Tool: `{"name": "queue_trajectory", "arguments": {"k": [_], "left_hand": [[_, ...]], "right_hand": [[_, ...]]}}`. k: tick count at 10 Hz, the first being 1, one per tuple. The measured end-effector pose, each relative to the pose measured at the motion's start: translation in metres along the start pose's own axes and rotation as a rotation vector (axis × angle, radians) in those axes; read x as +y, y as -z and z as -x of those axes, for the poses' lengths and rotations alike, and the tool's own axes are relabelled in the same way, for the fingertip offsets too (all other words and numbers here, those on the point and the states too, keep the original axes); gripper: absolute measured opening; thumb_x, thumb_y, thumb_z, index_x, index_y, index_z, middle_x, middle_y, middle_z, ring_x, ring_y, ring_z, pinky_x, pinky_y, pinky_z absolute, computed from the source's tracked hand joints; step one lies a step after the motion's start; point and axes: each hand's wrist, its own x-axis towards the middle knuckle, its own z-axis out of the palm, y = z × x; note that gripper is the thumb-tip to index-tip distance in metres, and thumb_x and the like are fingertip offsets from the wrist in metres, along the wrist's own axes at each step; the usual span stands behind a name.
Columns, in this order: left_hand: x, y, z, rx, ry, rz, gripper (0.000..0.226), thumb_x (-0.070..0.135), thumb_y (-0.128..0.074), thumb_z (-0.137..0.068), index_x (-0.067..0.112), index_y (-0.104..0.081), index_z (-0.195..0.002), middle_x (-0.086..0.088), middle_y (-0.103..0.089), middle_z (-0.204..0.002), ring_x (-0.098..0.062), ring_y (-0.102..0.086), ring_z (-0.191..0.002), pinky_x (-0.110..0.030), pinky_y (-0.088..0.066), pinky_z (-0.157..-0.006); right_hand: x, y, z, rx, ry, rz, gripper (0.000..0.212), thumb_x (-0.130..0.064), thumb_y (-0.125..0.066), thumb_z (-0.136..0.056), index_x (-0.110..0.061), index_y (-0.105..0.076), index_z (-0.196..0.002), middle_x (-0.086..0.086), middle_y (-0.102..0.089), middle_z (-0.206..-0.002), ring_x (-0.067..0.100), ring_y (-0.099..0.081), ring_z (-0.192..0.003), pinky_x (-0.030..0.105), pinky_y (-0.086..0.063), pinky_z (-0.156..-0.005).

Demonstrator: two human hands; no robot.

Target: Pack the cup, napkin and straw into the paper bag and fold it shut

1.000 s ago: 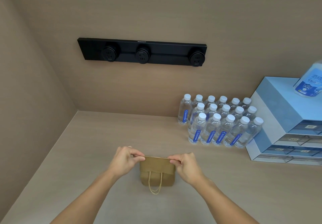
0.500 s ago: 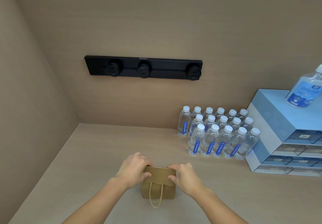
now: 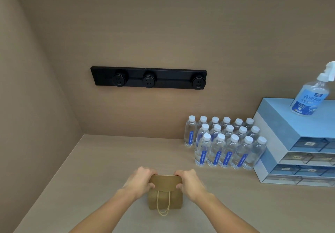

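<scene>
A small brown paper bag [image 3: 165, 199] stands on the beige table near me, its top folded over toward me into a flat flap. A twine handle hangs down its front. My left hand [image 3: 140, 182] grips the flap's left end, fingers curled over it. On the flap's right end my right hand [image 3: 189, 183] pinches the same way. The cup, napkin and straw are not visible; the closed bag hides whatever is inside.
Several small water bottles [image 3: 223, 145] stand in rows at the back right. A blue drawer cabinet [image 3: 282, 138] sits at the right edge with a spray bottle [image 3: 310, 96] on top. A black socket strip [image 3: 148, 78] hangs on the back wall. Walls close the left and rear.
The bag's top has gone from pinched upright to folded down toward me, and both hands now press on the flap's ends. The camera has tilted upward.
</scene>
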Motion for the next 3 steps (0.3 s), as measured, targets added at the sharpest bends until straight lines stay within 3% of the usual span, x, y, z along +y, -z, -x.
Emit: {"name": "queue_trajectory", "arguments": {"k": [2,3], "left_hand": [[0.01,0.009,-0.002,-0.065,-0.061,-0.159,0.026,0.03,-0.07,-0.081,0.023,-0.062,-0.105,-0.006,-0.068,-0.113,-0.03,-0.063,-0.106,-0.036,-0.049,-0.083],[0.02,0.027,-0.006,-0.098,-0.066,-0.22,0.031,0.037,-0.068,-0.082,0.028,-0.062,-0.112,-0.005,-0.067,-0.118,-0.03,-0.062,-0.112,-0.037,-0.049,-0.087]], "right_hand": [[-0.006,0.006,0.001,-0.034,0.018,0.042,0.029,-0.013,-0.063,-0.081,-0.028,-0.062,-0.105,0.011,-0.066,-0.105,0.032,-0.065,-0.096,0.035,-0.053,-0.075],[-0.016,0.02,0.0,-0.101,0.041,0.089,0.037,-0.025,-0.067,-0.085,-0.03,-0.059,-0.121,0.008,-0.061,-0.122,0.031,-0.061,-0.11,0.037,-0.052,-0.088]]}}
